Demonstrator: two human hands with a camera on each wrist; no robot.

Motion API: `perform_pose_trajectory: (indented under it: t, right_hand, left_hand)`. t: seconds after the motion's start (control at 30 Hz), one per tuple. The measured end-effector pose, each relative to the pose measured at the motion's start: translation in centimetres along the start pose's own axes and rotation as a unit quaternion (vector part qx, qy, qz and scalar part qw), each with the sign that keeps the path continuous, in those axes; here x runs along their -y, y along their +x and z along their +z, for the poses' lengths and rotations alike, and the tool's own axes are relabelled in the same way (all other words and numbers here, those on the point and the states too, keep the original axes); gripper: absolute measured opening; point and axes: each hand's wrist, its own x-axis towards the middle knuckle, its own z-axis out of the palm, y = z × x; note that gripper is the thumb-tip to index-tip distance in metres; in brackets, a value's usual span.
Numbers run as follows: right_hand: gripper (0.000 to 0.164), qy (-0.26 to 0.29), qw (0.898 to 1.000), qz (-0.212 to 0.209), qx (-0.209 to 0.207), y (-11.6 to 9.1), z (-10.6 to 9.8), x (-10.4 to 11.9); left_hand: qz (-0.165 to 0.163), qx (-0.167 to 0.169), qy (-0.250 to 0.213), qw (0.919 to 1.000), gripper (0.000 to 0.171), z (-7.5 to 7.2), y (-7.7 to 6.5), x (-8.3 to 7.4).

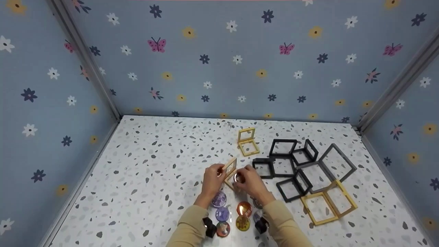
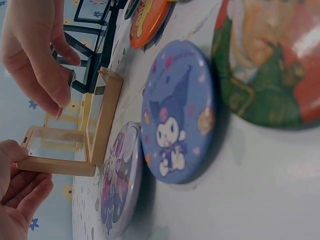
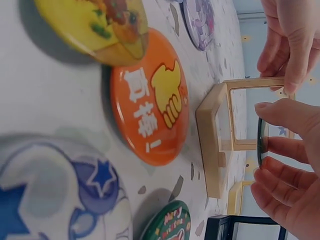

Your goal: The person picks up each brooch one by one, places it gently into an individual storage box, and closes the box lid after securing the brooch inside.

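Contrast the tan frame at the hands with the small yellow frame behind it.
The tan frame is a pale wood tone, while the yellow frame is a stronger yellow. The left hand holds the tan frame; the yellow frame stands untouched on the table. Both are two-part square frames, opened with one part raised.

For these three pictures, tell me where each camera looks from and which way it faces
Head: worn on the head, facing forward and down at the table; left hand, right hand and sleeves show.
Left wrist: worn there, looking low across the table past a blue badge to the tan frame; both hands show, sideways.
Right wrist: worn there, looking past the orange badge to that frame and the right hand's disc; both hands show, sideways.
Shared: both wrist views show the tan frame and orange badge, from different sides.
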Motion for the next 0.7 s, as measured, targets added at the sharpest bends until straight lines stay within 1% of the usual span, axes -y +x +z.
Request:
perform_pose_trajectory:
  t: [0.13,0.23,0.47,0.7]
  right_hand:
    - [0.019,-0.005,1.000,0.004,0.013,0.4,0.3,-0.1]
    - [0.015,-0.017,1.000,-0.002,0.016,0.6,0.6,-0.3]
    - [0.016,-0.037,0.999,-0.013,0.011,0.8,1.0,-0.4]
    - [0.012,-0.034,0.999,0.005,0.031,1.0,1.3,-0.4]
  left_hand:
    - [-0.002,0.000,0.000,1.0000,0.012,0.0,0.0,-0.1]
    - [-0.004,0.002,-0.003,1.0000,0.012,-0.1,0.0,-0.1]
    - [-0.010,0.001,-0.009,0.9999,0.013,-0.1,0.0,-0.1]
    - [-0.014,0.005,-0.017,0.9997,0.011,-0.1,0.0,0.0]
